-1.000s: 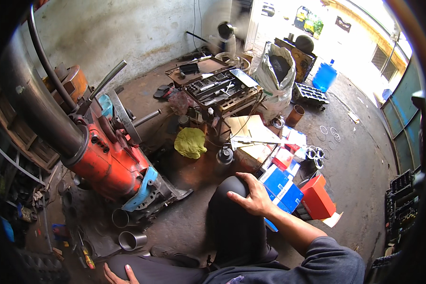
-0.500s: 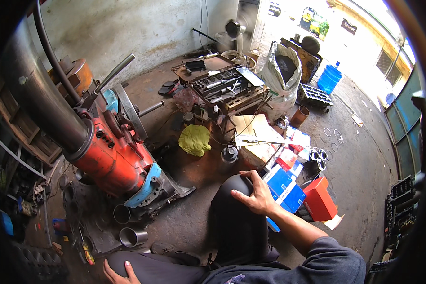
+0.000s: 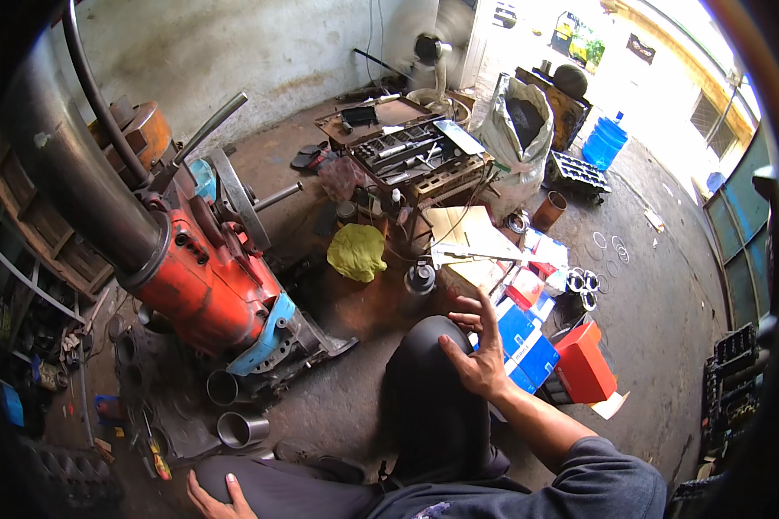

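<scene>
My right hand [image 3: 479, 356] is lifted just above my right knee, its fingers apart and nothing in them. Beyond it lie blue boxes [image 3: 524, 346] and an open red box [image 3: 584, 363]. My left hand [image 3: 225, 502] lies at my left knee near the lower edge, fingers stretched out, partly cut off by the frame. A yellow-handled screwdriver [image 3: 160, 463] rests close to it. Two metal cylinder sleeves, one a shiny sleeve [image 3: 242, 429], are on the floor by that knee. Ahead on the left stands a large red machine [image 3: 203, 285] with a thick metal column and a blue part.
Beyond my knees are a yellow cloth [image 3: 357, 253], a dark bottle-shaped jack [image 3: 420, 278] and a low bench holding a tool case [image 3: 407, 154]. Farther right are a white sack [image 3: 502, 164], a blue water jug [image 3: 604, 144], metal rings [image 3: 620, 249] and pistons [image 3: 582, 283]. A fan [image 3: 428, 50] spins by the wall.
My right hand has risen off the right knee, and its fingers have lifted upward and spread. My left hand has barely shifted. The objects around stay where they were.
</scene>
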`<move>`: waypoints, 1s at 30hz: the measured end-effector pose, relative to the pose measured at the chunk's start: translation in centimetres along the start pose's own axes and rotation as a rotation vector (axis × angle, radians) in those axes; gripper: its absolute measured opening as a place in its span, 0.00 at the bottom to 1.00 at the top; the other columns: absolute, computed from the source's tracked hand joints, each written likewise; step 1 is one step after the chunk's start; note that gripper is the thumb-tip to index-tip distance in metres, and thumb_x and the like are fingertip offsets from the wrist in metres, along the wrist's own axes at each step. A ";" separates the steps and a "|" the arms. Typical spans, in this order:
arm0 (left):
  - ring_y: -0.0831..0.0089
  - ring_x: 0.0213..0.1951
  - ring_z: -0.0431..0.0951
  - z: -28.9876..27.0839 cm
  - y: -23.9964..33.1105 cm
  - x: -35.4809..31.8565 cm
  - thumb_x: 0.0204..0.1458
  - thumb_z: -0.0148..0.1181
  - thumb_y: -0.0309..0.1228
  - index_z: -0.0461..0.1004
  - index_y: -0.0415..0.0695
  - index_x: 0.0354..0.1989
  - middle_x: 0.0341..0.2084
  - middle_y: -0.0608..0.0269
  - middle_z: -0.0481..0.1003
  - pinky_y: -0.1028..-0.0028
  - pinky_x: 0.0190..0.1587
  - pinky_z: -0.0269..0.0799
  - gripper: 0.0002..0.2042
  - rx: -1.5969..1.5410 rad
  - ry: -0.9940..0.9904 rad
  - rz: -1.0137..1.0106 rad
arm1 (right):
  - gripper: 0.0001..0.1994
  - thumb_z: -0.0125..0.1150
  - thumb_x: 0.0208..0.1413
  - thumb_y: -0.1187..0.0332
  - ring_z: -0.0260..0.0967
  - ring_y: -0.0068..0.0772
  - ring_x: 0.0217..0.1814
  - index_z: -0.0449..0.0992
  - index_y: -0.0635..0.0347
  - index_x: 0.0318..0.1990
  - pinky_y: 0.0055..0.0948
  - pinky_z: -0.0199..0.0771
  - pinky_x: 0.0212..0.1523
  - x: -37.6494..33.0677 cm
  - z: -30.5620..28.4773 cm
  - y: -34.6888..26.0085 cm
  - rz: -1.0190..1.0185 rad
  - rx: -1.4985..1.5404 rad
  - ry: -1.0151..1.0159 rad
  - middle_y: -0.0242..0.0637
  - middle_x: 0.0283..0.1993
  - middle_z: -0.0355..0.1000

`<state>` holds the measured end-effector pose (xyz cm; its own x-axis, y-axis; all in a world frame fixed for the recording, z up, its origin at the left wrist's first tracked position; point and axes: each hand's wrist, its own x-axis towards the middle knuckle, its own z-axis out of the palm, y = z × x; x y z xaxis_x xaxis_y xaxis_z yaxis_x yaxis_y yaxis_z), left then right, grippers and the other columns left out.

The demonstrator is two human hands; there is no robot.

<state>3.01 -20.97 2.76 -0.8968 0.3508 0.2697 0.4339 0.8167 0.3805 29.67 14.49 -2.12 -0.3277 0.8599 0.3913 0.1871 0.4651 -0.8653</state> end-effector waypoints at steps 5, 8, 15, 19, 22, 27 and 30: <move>0.44 0.57 0.70 0.1 -0.2 -0.1 0.55 0.66 0.51 0.69 0.34 0.60 0.54 0.38 0.71 0.55 0.61 0.65 0.34 0.004 -0.001 0.013 | 0.21 0.67 0.58 0.66 0.76 0.39 0.54 0.72 0.67 0.56 0.34 0.77 0.53 0.7 -0.9 0.1 0.158 -0.068 -0.068 0.48 0.50 0.76; 0.44 0.57 0.71 0.2 -0.1 -0.1 0.55 0.66 0.49 0.70 0.33 0.59 0.55 0.38 0.71 0.55 0.62 0.65 0.33 0.003 0.025 0.040 | 0.24 0.70 0.56 0.64 0.78 0.36 0.47 0.72 0.67 0.56 0.32 0.78 0.49 2.6 -0.9 2.4 0.204 -0.017 -0.087 0.46 0.49 0.77; 0.48 0.57 0.72 0.8 2.9 0.0 0.55 0.67 0.42 0.72 0.33 0.56 0.54 0.42 0.72 0.56 0.63 0.65 0.28 -0.059 0.053 0.236 | 0.44 0.78 0.45 0.51 0.70 0.49 0.62 0.65 0.73 0.62 0.39 0.71 0.62 8.2 2.1 14.6 0.464 -0.303 -0.094 0.59 0.59 0.71; 0.48 0.57 0.72 2.2 5.3 1.0 0.55 0.67 0.43 0.73 0.34 0.56 0.54 0.45 0.73 0.56 0.62 0.65 0.27 -0.034 -0.012 0.331 | 0.61 0.83 0.34 0.45 0.60 0.52 0.71 0.53 0.76 0.69 0.39 0.58 0.73 8.4 5.4 19.9 0.497 -0.430 -0.102 0.61 0.67 0.62; 0.48 0.56 0.72 3.1 6.2 2.5 0.55 0.66 0.44 0.73 0.35 0.56 0.54 0.46 0.73 0.56 0.61 0.65 0.27 0.041 -0.094 0.356 | 0.51 0.82 0.35 0.52 0.65 0.46 0.67 0.62 0.69 0.66 0.38 0.63 0.69 8.5 6.9 22.2 0.418 -0.386 -0.013 0.54 0.63 0.67; 0.48 0.56 0.72 4.3 6.3 4.7 0.55 0.67 0.44 0.73 0.35 0.55 0.53 0.45 0.74 0.55 0.61 0.65 0.27 0.068 -0.186 0.372 | 0.47 0.83 0.32 0.55 0.70 0.46 0.61 0.66 0.63 0.62 0.39 0.68 0.64 8.5 7.4 24.1 0.419 -0.171 -0.050 0.48 0.56 0.73; 0.47 0.55 0.73 5.3 6.7 6.3 0.54 0.67 0.43 0.74 0.34 0.54 0.52 0.44 0.74 0.55 0.61 0.65 0.26 0.056 -0.233 0.406 | 0.50 0.84 0.31 0.56 0.67 0.49 0.64 0.63 0.63 0.64 0.41 0.66 0.66 8.5 7.9 23.9 0.442 -0.417 -0.054 0.50 0.59 0.70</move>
<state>-0.21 -10.86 2.30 -0.6537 0.7353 0.1789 0.7541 0.6132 0.2351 24.05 31.24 -21.98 -0.1813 0.9834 -0.0026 0.6591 0.1196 -0.7424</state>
